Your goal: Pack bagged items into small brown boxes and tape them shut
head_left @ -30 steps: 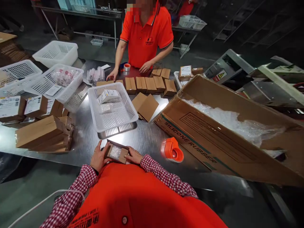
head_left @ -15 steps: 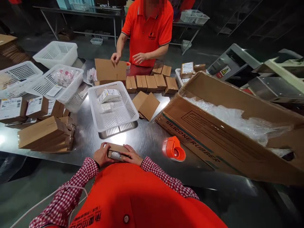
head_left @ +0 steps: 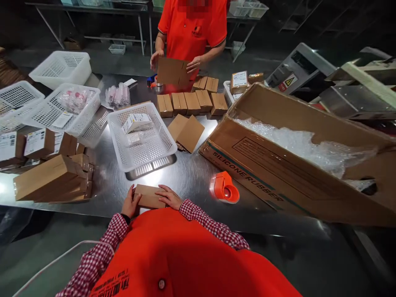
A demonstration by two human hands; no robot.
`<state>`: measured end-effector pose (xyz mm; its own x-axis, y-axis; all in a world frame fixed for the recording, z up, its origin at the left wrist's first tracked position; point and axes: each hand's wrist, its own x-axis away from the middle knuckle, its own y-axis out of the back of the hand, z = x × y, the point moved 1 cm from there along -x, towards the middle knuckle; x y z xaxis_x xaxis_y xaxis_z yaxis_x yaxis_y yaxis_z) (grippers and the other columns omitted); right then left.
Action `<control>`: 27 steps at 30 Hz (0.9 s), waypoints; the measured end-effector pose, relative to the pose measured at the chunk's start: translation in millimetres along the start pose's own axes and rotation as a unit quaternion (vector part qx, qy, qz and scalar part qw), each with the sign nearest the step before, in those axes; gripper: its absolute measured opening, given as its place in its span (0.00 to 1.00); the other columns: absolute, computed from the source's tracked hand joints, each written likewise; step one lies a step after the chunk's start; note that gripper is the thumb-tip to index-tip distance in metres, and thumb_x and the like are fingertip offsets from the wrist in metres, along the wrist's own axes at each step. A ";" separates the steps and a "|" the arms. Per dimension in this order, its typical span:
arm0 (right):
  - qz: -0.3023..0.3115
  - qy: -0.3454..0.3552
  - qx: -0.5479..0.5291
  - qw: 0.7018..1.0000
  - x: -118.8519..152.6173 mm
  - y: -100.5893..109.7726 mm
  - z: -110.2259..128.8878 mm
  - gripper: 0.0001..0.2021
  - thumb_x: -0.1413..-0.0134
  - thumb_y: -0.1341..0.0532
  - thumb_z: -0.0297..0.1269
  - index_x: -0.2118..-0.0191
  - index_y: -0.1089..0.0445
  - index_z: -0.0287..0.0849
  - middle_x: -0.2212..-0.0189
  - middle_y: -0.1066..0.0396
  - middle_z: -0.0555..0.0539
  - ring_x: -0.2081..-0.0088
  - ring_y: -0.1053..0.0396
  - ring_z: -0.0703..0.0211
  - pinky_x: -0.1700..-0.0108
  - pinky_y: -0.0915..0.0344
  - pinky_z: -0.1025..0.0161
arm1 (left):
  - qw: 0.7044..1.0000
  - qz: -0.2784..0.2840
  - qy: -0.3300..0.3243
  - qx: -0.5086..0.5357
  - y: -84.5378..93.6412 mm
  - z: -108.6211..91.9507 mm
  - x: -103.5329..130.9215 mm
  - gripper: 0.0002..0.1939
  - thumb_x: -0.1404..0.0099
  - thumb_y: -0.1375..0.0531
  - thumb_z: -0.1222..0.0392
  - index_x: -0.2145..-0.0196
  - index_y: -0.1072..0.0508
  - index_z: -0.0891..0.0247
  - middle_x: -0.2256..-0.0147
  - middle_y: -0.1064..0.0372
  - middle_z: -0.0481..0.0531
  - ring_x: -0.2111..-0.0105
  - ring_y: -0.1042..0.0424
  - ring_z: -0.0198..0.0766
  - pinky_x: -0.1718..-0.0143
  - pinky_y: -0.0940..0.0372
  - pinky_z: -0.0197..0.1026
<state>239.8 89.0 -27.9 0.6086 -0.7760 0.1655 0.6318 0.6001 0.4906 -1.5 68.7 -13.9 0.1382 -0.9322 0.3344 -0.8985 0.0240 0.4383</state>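
Bright streaks of light spread over a brushed steel table [head_left: 188, 177], with dim floor and racks behind it. At its near edge, the left hand [head_left: 131, 203] is closed around the left end of a small carton [head_left: 150, 196], while the right hand [head_left: 170, 196] grips the other end, fingers spread over the top. The carton lies directly between the two hands, close against the person's front, its long axis running left to right with the right end angled slightly nearer the body. Both hands touch it, so neither is nearer. It looks plain brown and folded over, with a lengthwise line across the top; its contents are hidden, and whether any tape is on it is too small to tell. Off to the right sits an orange tape dispenser [head_left: 222, 187], nearer the right hand. Just beyond the carton stands a white basket [head_left: 114, 142], with piled boxes [head_left: 46, 177] to the left and a large carton [head_left: 247, 165] holding bubble wrap [head_left: 297, 144] to the right. Across the table, a co-worker [head_left: 192, 37] holds brown cardboard [head_left: 171, 70] behind a row of small boxes [head_left: 192, 103].
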 end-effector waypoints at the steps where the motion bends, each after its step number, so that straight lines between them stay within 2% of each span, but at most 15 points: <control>1: 0.000 0.001 0.010 1.000 0.4 -0.5 2.2 0.19 0.38 0.44 0.43 0.44 0.31 0.44 0.35 0.47 0.40 0.37 0.45 0.50 0.35 0.47 0.51 | 1.000 -0.012 0.010 0.018 -4.8 4.9 2.6 0.32 0.39 0.46 0.41 0.44 0.39 0.64 0.44 0.35 0.63 0.46 0.32 0.48 0.44 0.38 0.50; 3: -0.013 -0.001 0.044 0.999 6.5 5.6 7.9 0.19 0.38 0.44 0.41 0.44 0.31 0.44 0.36 0.47 0.41 0.35 0.49 0.49 0.35 0.49 0.49 | 0.998 -0.024 0.039 0.041 -12.0 11.2 6.1 0.33 0.38 0.47 0.41 0.42 0.38 0.64 0.41 0.37 0.62 0.42 0.37 0.49 0.41 0.41 0.50; 4: -0.043 -0.011 0.068 0.997 13.4 13.4 10.3 0.19 0.39 0.43 0.41 0.43 0.32 0.45 0.36 0.47 0.40 0.35 0.50 0.48 0.35 0.49 0.48 | 0.997 -0.024 0.055 0.052 -14.0 13.0 6.7 0.33 0.37 0.48 0.41 0.41 0.38 0.63 0.41 0.37 0.61 0.41 0.37 0.49 0.41 0.41 0.50; 6: -0.164 -0.073 0.117 0.977 36.8 38.8 11.2 0.22 0.40 0.44 0.41 0.41 0.36 0.44 0.37 0.46 0.38 0.36 0.50 0.45 0.35 0.51 0.45 | 0.995 -0.009 0.073 0.067 -14.9 15.1 5.7 0.33 0.36 0.49 0.42 0.39 0.40 0.63 0.39 0.39 0.59 0.40 0.39 0.48 0.39 0.43 0.50; 7: -0.241 -0.124 0.139 0.953 53.2 54.7 9.1 0.25 0.40 0.44 0.41 0.39 0.39 0.42 0.38 0.45 0.36 0.37 0.49 0.43 0.35 0.51 0.43 | 0.995 -0.001 0.073 0.067 -14.4 15.6 4.3 0.33 0.35 0.49 0.43 0.38 0.42 0.62 0.38 0.41 0.59 0.39 0.40 0.48 0.38 0.44 0.50; 9: -0.368 -0.251 0.174 0.878 91.2 86.6 -0.4 0.29 0.42 0.44 0.42 0.37 0.45 0.37 0.42 0.43 0.31 0.39 0.46 0.37 0.38 0.50 0.38 | 0.997 0.008 0.060 0.051 -13.2 15.1 1.1 0.32 0.34 0.50 0.45 0.36 0.43 0.61 0.37 0.44 0.57 0.38 0.43 0.48 0.36 0.48 0.50; 11: -0.405 -0.373 0.197 0.811 126.5 110.6 -16.2 0.36 0.46 0.40 0.44 0.36 0.49 0.31 0.45 0.41 0.24 0.41 0.44 0.29 0.42 0.48 0.34 | 0.999 0.003 0.031 0.032 -13.2 12.8 -2.2 0.32 0.34 0.51 0.46 0.36 0.45 0.62 0.36 0.45 0.56 0.37 0.45 0.47 0.35 0.50 0.50; 13: -0.385 -0.436 0.175 0.795 150.3 123.0 -34.2 0.38 0.48 0.38 0.40 0.36 0.51 0.26 0.49 0.37 0.20 0.45 0.38 0.27 0.45 0.44 0.35 | 1.000 -0.005 0.000 0.016 -15.2 9.4 -5.5 0.32 0.33 0.52 0.47 0.36 0.45 0.64 0.36 0.45 0.58 0.36 0.45 0.46 0.35 0.51 0.50; 16: -0.364 -0.436 0.116 0.815 162.7 127.7 -50.5 0.37 0.47 0.42 0.37 0.35 0.53 0.25 0.53 0.31 0.22 0.50 0.31 0.31 0.48 0.40 0.36 | 0.999 -0.013 -0.029 0.004 -19.3 5.5 -10.6 0.31 0.33 0.54 0.49 0.37 0.42 0.68 0.37 0.43 0.60 0.37 0.43 0.45 0.35 0.51 0.50; 19: -0.360 -0.357 0.024 0.862 151.4 128.4 -39.8 0.36 0.49 0.44 0.43 0.35 0.48 0.33 0.49 0.31 0.30 0.48 0.32 0.35 0.48 0.37 0.39 | 0.999 -0.020 -0.038 0.010 -21.7 5.0 -14.1 0.31 0.34 0.54 0.49 0.38 0.41 0.70 0.38 0.41 0.61 0.38 0.41 0.45 0.36 0.49 0.50; 21: -0.320 -0.265 -0.082 0.906 130.1 124.3 -16.5 0.33 0.50 0.43 0.47 0.39 0.41 0.38 0.47 0.30 0.36 0.47 0.31 0.40 0.48 0.34 0.44 | 0.999 -0.024 -0.033 0.020 -22.4 6.1 -14.9 0.32 0.34 0.54 0.49 0.38 0.40 0.71 0.39 0.40 0.62 0.39 0.40 0.45 0.36 0.48 0.49; 23: -0.250 -0.170 -0.196 0.933 99.8 111.9 14.6 0.30 0.51 0.42 0.50 0.44 0.34 0.39 0.49 0.28 0.39 0.50 0.29 0.43 0.49 0.31 0.48 | 0.999 -0.027 -0.025 0.034 -23.1 7.2 -14.7 0.32 0.34 0.54 0.49 0.39 0.40 0.72 0.39 0.39 0.62 0.40 0.39 0.46 0.37 0.47 0.49; 25: -0.198 -0.113 -0.274 0.934 66.4 91.4 45.2 0.28 0.53 0.38 0.52 0.49 0.30 0.39 0.53 0.25 0.40 0.53 0.28 0.45 0.49 0.31 0.49 | 0.998 -0.031 -0.019 0.052 -24.4 7.0 -13.9 0.31 0.35 0.53 0.50 0.39 0.38 0.71 0.41 0.37 0.62 0.41 0.37 0.47 0.38 0.45 0.51; 27: -0.167 -0.102 -0.282 0.939 37.6 66.9 67.1 0.26 0.56 0.34 0.53 0.53 0.27 0.41 0.56 0.23 0.42 0.56 0.26 0.47 0.51 0.30 0.50 | 0.997 -0.033 -0.014 0.073 -26.0 4.6 -13.1 0.30 0.35 0.52 0.51 0.40 0.37 0.69 0.42 0.35 0.61 0.42 0.36 0.47 0.39 0.43 0.52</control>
<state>272.8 87.0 68.6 0.2625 -0.9258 0.2720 0.9601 0.2788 0.0223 18.1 78.6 -33.5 0.1891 -0.9399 0.2842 -0.9394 -0.0889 0.3310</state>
